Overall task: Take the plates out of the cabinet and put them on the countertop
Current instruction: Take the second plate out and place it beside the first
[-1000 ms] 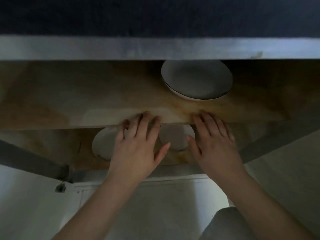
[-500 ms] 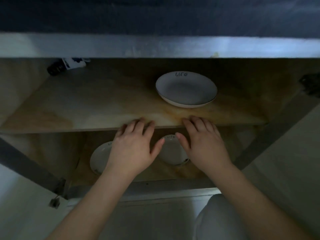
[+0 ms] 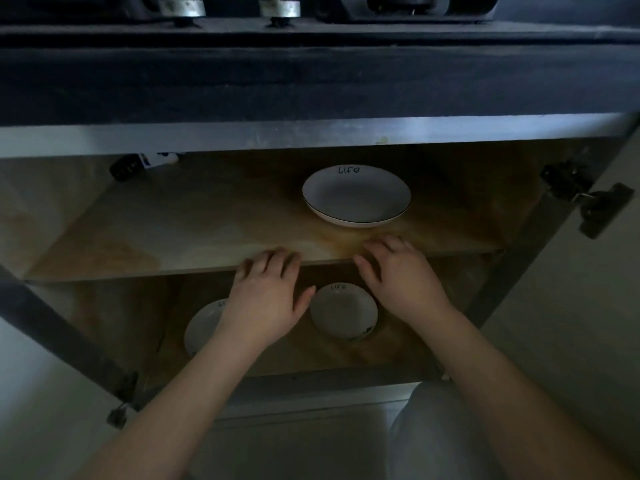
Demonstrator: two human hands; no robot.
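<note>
The task looks not yet begun. All three plates are in the cabinet: the big plate [image 3: 356, 195] on the upper shelf [image 3: 173, 230], the small plate [image 3: 343, 310] and the half-hidden plate [image 3: 202, 329] below. The left hand [image 3: 266, 299] and right hand [image 3: 398, 275] rest flat at the near shelf edge, gripping nothing.

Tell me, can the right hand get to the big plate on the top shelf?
Probably yes. The right hand is at the shelf's front edge, the big plate sits just behind it, and nothing lies between them.
</note>
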